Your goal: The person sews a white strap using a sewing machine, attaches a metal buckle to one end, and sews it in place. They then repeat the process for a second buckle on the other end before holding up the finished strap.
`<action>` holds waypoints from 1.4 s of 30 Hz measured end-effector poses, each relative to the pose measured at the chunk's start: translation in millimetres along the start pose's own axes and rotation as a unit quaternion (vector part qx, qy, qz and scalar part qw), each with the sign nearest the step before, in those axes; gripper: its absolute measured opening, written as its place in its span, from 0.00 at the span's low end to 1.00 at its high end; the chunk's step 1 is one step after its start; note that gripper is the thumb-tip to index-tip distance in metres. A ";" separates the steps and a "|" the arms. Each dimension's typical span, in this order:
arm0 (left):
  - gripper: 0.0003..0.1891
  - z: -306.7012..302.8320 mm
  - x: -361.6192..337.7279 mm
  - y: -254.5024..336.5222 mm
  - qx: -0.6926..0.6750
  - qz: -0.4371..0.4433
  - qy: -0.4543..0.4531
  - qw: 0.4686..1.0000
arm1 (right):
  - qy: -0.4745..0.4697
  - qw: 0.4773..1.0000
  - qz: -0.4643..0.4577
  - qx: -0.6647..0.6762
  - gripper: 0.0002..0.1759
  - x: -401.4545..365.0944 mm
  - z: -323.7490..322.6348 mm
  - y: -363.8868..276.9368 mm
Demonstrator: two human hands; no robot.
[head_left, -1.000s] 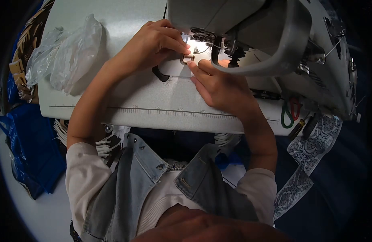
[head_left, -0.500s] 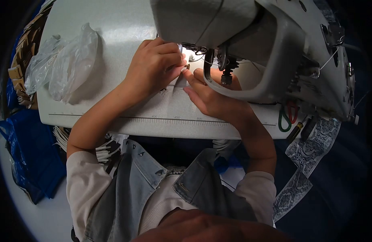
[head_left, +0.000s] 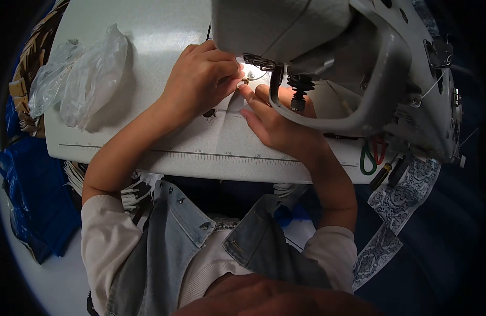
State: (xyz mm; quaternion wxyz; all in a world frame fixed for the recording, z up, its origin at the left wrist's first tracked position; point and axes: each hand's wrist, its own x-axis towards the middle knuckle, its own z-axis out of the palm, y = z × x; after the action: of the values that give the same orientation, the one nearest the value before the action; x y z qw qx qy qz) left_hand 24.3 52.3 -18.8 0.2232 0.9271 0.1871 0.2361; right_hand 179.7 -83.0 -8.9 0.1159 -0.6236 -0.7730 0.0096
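A sewing machine [head_left: 327, 47] stands over the pale worktable, its lamp lighting the needle area. My left hand [head_left: 203, 76] is closed in a pinch just left of that area, on the edge of a small piece of white cloth [head_left: 227, 105]. From the other side my right hand [head_left: 280, 118] reaches in, its index fingertip touching the cloth close to the left fingertips. The right thumb is stretched out apart from the index finger. Part of the right hand is hidden behind the machine's grey guard. A small brass-coloured part [head_left: 246, 81] shows at the fingertips.
Crumpled clear plastic bags [head_left: 95, 79] lie on the left of the table. A printed ruler scale [head_left: 227, 156] runs along the front edge. At the right edge are green-handled scissors [head_left: 367, 160], a screwdriver [head_left: 382, 175] and hanging patterned ribbon [head_left: 406, 189]. A blue bag [head_left: 40, 195] sits lower left.
The view has shifted slightly, so the machine appears a little further right. Both hands stay together at the needle area, with only a slight shift of the fingers.
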 end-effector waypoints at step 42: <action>0.06 14.8 4.4 -14.8 -0.086 -0.010 0.083 0.993 | 0.023 0.996 0.010 -0.081 0.25 -4.9 7.8 8.0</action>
State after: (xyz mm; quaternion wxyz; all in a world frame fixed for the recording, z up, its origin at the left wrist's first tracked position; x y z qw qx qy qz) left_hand 32.0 61.8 -36.4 0.2884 0.8797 0.1931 0.3250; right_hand 186.9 -84.9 -18.6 0.0824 -0.6389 -0.7620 -0.0662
